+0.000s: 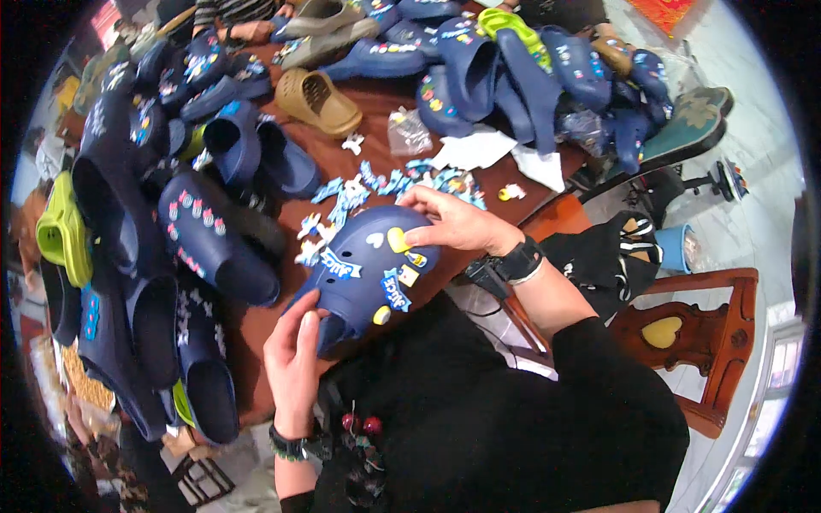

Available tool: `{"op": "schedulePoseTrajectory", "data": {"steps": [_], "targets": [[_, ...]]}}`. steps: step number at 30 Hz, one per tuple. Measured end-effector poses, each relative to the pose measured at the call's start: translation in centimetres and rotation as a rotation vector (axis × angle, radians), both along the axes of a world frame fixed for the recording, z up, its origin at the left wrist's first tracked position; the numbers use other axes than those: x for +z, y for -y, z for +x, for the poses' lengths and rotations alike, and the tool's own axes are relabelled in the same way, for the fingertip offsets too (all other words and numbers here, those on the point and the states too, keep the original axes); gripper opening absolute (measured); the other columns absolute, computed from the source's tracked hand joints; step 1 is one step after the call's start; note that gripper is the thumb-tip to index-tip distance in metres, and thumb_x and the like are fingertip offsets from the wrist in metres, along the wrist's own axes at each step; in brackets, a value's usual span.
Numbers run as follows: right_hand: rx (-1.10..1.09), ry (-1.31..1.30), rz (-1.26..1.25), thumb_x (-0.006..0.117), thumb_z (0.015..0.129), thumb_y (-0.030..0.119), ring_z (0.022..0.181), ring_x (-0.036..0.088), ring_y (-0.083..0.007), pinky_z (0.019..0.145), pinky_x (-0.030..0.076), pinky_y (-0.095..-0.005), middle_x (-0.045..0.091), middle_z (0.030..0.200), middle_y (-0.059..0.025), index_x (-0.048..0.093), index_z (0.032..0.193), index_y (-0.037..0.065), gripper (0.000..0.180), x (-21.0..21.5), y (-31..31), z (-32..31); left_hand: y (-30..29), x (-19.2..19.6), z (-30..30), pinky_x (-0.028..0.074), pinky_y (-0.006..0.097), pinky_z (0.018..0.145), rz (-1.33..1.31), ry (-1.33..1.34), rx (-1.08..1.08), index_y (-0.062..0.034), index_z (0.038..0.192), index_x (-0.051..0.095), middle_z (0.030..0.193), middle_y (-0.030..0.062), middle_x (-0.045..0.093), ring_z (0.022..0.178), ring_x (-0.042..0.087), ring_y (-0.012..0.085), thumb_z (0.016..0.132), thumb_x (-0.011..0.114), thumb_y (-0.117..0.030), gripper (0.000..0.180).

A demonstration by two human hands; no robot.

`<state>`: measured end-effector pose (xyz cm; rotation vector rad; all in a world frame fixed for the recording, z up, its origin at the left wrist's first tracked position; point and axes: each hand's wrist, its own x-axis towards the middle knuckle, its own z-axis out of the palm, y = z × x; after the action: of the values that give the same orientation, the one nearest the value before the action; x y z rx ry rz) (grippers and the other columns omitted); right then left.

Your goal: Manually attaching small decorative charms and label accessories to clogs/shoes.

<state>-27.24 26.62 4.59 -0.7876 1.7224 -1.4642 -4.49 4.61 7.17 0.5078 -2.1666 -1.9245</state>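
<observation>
Brown-covered table below our grip; right hand pinches the rounded navy foam clog toeward, left hand its opening. Probably light, springy; we favour rims.

1 carved wooden chair (heart-shaped inlay in its back) stands on the pale floor.

the navy clog hides some left-hand fingers.
</observation>
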Motion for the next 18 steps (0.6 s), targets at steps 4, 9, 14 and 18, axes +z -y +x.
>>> {"op": "schedulePoseTrajectory", "data": {"steps": [4,9,14,18], "targets": [[-0.018,0.029,-0.055,0.075,0.085,0.019,0.105,0.053,-0.0127,0.092,0.044,-0.0284,0.056,0.11,-0.0049,0.049,0.116,0.006,0.043,-4.0,4.3,3.0,0.0,-3.3,1.4,0.048,0.025,0.075,0.37,0.078,0.245,-0.0065,0.134,0.044,0.108,0.0017,0.055,0.098,0.055,0.0114,0.098,0.056,-0.023,0.041],[-0.08,-0.051,-0.122,0.075,0.084,0.031,0.106,0.058,-0.02,0.092,0.047,-0.0352,0.06,0.111,-0.0108,0.047,0.12,0.001,0.054,-7.9,6.6,4.7,0.9,-5.9,2.9,0.047,0.029,0.079,0.678,-0.099,0.496,-0.0073,0.118,0.047,0.105,0.0043,0.058,0.088,0.056,0.0124,0.096,0.06,-0.017,0.027],[-0.042,-0.229,0.1,0.067,0.089,0.041,0.109,0.061,-0.03,0.093,0.048,-0.037,0.062,0.117,-0.0227,0.047,0.122,-0.001,0.058,-7.5,7.3,4.6,2.2,-5.8,2.7,0.046,0.028,0.082,0.69,-0.08,0.444,-0.0051,0.104,0.054,0.093,0.0028,0.061,0.086,0.058,0.0112,0.097,0.06,-0.022,0.019],[-0.058,-0.75,0.162,0.071,0.086,0.031,0.108,0.054,-0.0311,0.094,0.044,-0.0402,0.06,0.111,-0.0173,0.054,0.117,0.001,0.046,-7.0,7.9,4.8,2.6,-5.0,1.8,0.046,0.026,0.084,0.119,0.195,0.298,-0.0023,0.101,0.062,0.092,0.0048,0.067,0.09,0.059,0.0096,0.095,0.062,-0.024,0.023]]}}
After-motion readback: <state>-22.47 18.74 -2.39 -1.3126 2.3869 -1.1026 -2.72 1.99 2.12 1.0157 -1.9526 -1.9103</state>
